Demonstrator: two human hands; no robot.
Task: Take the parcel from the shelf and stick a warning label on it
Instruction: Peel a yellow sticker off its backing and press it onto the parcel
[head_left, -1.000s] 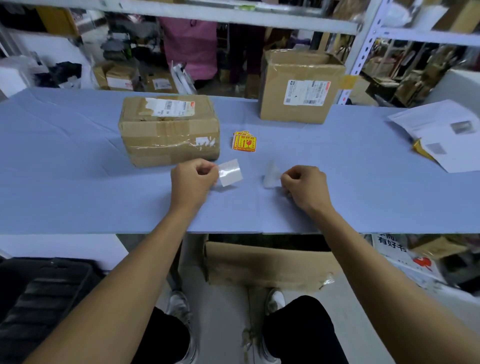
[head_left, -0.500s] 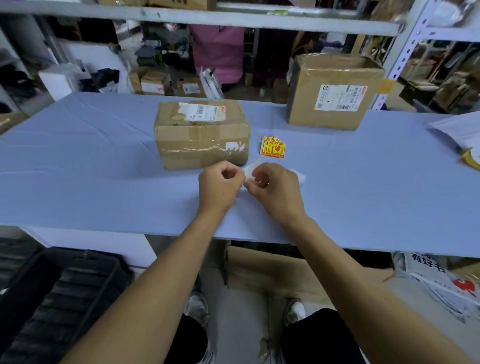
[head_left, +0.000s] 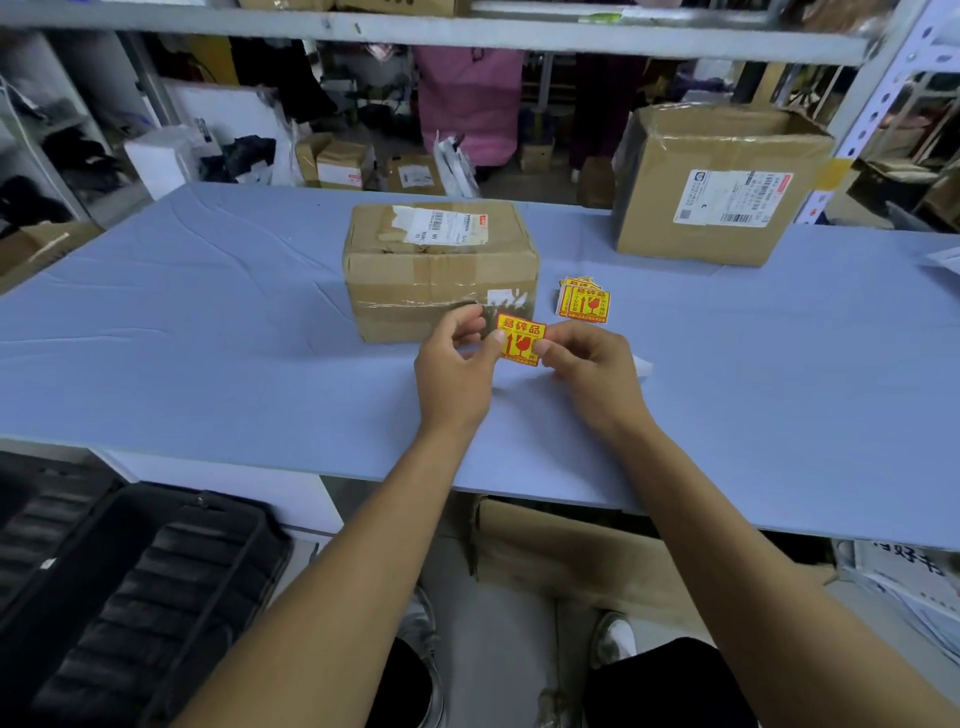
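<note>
both hands (head_left: 457, 364) (head_left: 592, 371) pinch label (head_left: 521, 340) reading 易碎品 | parcel (head_left: 441, 270) mid-desk, just behind; sticker stack (head_left: 584, 301) beside it

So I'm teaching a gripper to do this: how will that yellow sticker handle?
The sticker looks thin and probably floppy: both hands, left and right, pinch its edges to keep it flat. Likely very light. If its backing is off, it may cling to fingertips.
</note>
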